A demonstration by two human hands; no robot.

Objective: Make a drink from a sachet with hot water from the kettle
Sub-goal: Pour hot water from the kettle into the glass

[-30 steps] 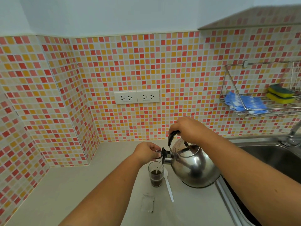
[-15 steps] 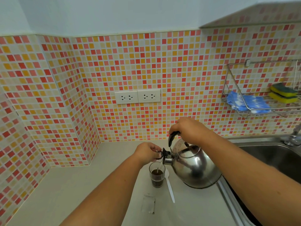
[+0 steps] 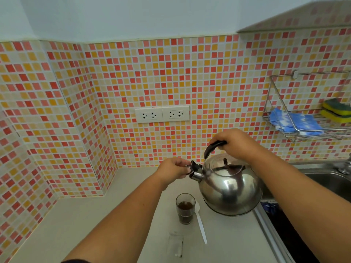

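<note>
Held steel kettle (image 3: 230, 188) aloft over worktop (image 3: 76, 221) by handle in closed right hand (image 3: 232, 144), left hand (image 3: 173, 168) pinching spout cap, glass (image 3: 185, 208) of dark drink below; no legible writing.

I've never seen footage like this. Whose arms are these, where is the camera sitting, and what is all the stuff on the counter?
No machine here: these are a person's two bare arms, filmed by one wide-angle camera worn on the head, looking forward and down. The right hand grips the black handle of a round shiny steel kettle, lifted and tipped over the pale countertop. The left hand pinches the black cap at the kettle's spout. Below stands a small clear glass, partly filled with dark brown drink. A white plastic spoon lies beside it, and an emptied clear sachet lies nearer the camera. On the tiled wall, a wire rack holds a blue cloth and yellow-green sponges. A steel sink is at right.
</note>
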